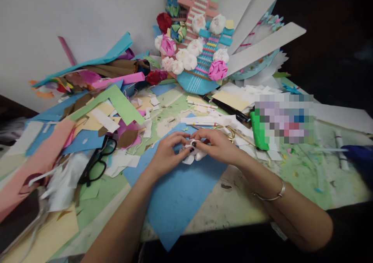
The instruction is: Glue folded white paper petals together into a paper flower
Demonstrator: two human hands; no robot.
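Between my hands is a small white paper flower, its petals partly hidden by my fingers. My left hand pinches it from the left, the thumb pressed near its centre. From the right, my right hand grips the same flower, and the two thumbs almost meet on top. Beneath them lies a blue paper sheet, set at an angle and reaching over the table's front edge. Gold-handled scissors lie just beyond my right hand, partly covered by it.
Black glasses and paper scraps crowd the left. Behind stand paper-flower-decorated guitar shapes. A black marker, a green object and a blurred patch lie to the right. The table's front edge is close to me.
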